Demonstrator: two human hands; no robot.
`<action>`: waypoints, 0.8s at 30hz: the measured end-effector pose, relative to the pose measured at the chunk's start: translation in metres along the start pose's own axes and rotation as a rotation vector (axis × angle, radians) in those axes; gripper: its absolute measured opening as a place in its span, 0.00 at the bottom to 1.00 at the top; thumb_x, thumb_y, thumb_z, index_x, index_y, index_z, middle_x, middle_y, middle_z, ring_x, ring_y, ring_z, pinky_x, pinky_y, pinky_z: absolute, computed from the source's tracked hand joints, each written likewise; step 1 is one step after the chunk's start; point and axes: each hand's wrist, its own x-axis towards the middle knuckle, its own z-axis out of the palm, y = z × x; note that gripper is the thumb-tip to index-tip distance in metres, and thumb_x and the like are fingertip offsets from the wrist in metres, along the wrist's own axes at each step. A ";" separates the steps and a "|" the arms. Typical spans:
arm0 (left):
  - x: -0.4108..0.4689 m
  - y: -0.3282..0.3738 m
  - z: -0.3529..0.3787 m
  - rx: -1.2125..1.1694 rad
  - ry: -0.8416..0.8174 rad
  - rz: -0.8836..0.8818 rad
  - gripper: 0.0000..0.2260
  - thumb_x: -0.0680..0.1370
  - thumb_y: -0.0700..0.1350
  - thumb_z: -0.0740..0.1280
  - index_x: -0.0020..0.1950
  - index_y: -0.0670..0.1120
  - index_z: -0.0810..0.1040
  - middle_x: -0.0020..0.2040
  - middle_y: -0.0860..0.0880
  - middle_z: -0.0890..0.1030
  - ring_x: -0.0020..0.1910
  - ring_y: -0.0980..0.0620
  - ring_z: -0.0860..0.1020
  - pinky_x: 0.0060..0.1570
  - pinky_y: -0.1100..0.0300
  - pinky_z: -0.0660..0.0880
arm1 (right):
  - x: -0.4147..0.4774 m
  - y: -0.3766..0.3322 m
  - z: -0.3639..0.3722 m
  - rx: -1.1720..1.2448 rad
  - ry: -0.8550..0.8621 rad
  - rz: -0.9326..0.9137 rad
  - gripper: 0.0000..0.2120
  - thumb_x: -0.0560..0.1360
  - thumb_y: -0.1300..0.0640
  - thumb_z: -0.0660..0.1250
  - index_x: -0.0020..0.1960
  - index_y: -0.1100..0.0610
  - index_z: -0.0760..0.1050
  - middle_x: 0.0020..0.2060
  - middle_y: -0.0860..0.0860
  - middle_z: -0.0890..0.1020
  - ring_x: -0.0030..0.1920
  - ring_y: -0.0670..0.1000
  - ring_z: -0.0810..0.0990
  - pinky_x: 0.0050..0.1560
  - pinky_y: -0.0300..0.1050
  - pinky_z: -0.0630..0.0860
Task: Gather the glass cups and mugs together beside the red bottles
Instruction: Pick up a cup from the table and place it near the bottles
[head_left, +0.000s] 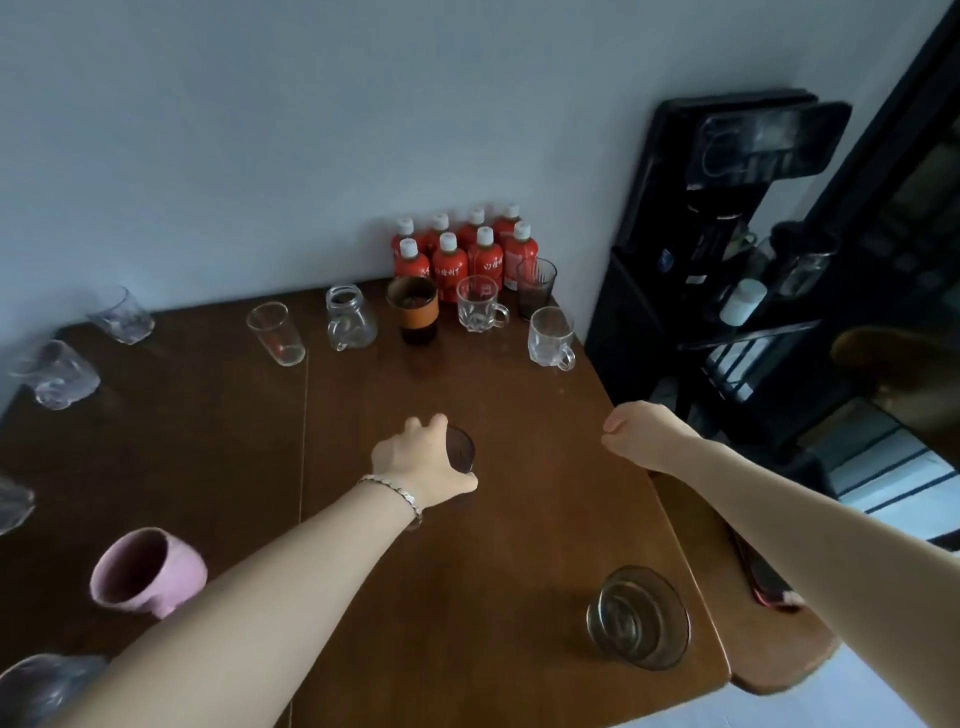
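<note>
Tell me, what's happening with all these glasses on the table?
A person is gathering glassware on a wooden table. Their left hand grips a dark glass mid-table; the right hand is curled, holding nothing. Several cups and mugs already stand by the red bottles; a pink mug and other glasses sit scattered.

Eight red bottles (449, 265) stood at twelve o'clock on the surface (493, 571), in two rows of four. Just before them were six vessels: three handled clear mugs (480, 306), one plain tumbler (275, 335), one dark ribbed tumbler (536, 288) and one brown-banded cup (413, 312). Four blurred glasses (57, 374) ranged from ten to seven o'clock. One pink mug (148, 571) sat at eight, one dark glass (462, 449) at centre, one clear glass (639, 618) at five.
</note>
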 end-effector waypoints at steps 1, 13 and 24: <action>0.011 0.001 -0.006 -0.002 0.020 -0.025 0.33 0.69 0.61 0.67 0.70 0.51 0.64 0.63 0.46 0.71 0.59 0.44 0.77 0.54 0.54 0.74 | 0.011 -0.001 -0.004 -0.010 -0.012 -0.013 0.14 0.77 0.52 0.63 0.61 0.53 0.76 0.58 0.50 0.79 0.56 0.52 0.79 0.57 0.47 0.77; 0.140 0.008 -0.024 -0.039 0.091 -0.157 0.33 0.71 0.61 0.68 0.71 0.50 0.62 0.65 0.45 0.70 0.61 0.42 0.76 0.53 0.53 0.73 | 0.111 -0.007 0.001 -0.080 -0.132 0.004 0.13 0.77 0.53 0.61 0.59 0.53 0.77 0.55 0.50 0.80 0.54 0.53 0.80 0.55 0.48 0.78; 0.244 0.048 -0.025 0.054 0.057 -0.013 0.34 0.72 0.60 0.68 0.73 0.51 0.60 0.66 0.43 0.69 0.61 0.41 0.75 0.47 0.53 0.73 | 0.150 -0.019 0.011 -0.049 -0.158 0.070 0.14 0.78 0.54 0.59 0.60 0.53 0.76 0.56 0.50 0.80 0.55 0.52 0.79 0.54 0.45 0.77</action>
